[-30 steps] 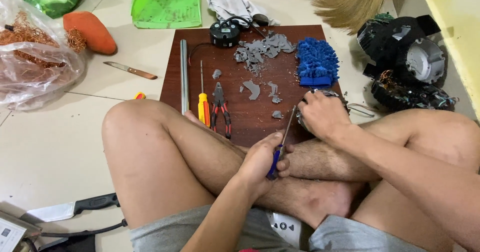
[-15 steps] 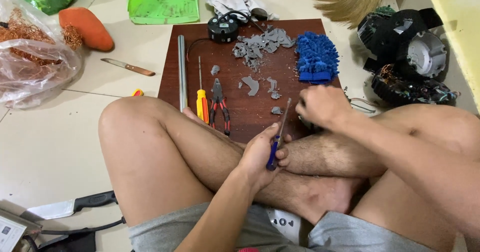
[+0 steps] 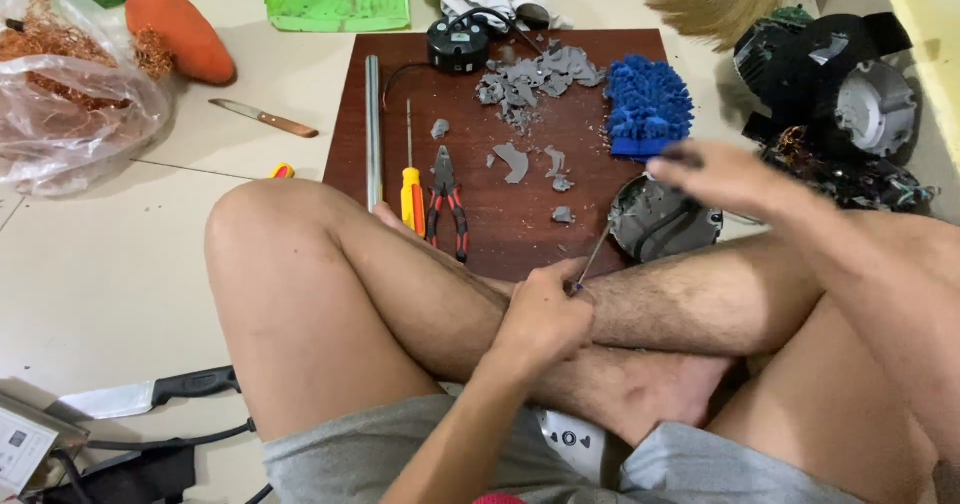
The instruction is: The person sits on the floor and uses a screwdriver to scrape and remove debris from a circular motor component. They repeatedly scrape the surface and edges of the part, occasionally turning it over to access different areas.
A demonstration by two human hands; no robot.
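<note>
I sit cross-legged on a tiled floor. My left hand rests on my shin and grips a thin screwdriver with a blue handle. Its tip points up at a round dark metal part lying at the edge of a brown board. My right hand hovers just above that round part, blurred, fingers spread, holding nothing.
On the board lie a metal rod, a yellow screwdriver, red-black pliers, grey fragments, a blue mitt and a small black device. A black motor housing sits right; a knife and a bag of copper wire left.
My right hand has lifted off the round dark part, which now shows beneath it. My left hand keeps the screwdriver at the same spot.
</note>
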